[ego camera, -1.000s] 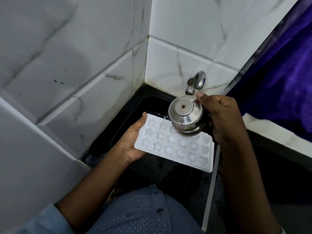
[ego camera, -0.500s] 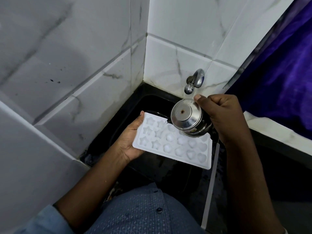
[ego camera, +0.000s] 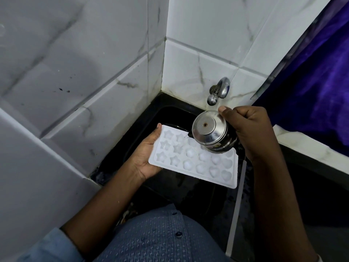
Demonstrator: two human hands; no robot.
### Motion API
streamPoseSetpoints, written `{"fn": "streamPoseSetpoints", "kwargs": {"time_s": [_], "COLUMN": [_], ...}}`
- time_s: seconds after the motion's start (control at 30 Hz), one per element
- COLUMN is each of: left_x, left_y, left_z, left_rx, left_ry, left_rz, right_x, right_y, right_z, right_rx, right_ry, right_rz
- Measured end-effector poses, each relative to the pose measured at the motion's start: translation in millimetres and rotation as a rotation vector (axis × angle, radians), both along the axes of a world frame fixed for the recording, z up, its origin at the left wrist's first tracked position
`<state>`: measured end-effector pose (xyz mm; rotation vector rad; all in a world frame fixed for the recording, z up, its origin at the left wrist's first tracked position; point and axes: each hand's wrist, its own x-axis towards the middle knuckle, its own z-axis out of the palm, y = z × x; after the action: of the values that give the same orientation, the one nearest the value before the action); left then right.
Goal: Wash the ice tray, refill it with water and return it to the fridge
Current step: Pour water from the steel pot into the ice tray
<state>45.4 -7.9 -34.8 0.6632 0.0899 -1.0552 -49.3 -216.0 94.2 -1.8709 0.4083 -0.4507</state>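
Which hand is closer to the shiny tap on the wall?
Right. The right hand holds the steel pot just below the tap; the left hand holds the ice tray by its end, lower and further left.

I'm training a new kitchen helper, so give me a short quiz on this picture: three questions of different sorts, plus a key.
1. True or false: the right hand holds the round shiny steel pot upright, well away from the white plastic ice tray.
2. Multiple choice: what holds the tray's star-moulded end? A) the left hand B) a metal rack C) nothing, it lies flat on a counter.
3. Fill in: the tray is held above the black ____.

Key
1. False: the pot is tilted over the tray's far edge.
2. A
3. sink
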Motion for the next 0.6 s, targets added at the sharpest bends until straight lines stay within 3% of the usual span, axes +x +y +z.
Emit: {"fn": "streamPoseSetpoints", "kwargs": {"time_s": [0.27, 0.4, 0.6], "left_x": [0.7, 2.0, 3.0], "left_y": [2.4, 3.7, 4.5], "left_z": [1.5, 2.0, 1.4], "left_rx": [0.03, 0.047, 0.063], "left_ry": [-0.013, -0.01, -0.008], "left_rz": [0.017, 0.035, 0.035], "right_x": [-4.7, -7.9, -14.8], "right_y": [-4.2, -12.0, -17.2], "right_z": [0.0, 0.2, 0.3], "right_rx": [0.327, 0.276, -0.011], "right_ry": [-0.015, -0.073, -0.065], "right_rz": [-0.087, -0.072, -0.033]}}
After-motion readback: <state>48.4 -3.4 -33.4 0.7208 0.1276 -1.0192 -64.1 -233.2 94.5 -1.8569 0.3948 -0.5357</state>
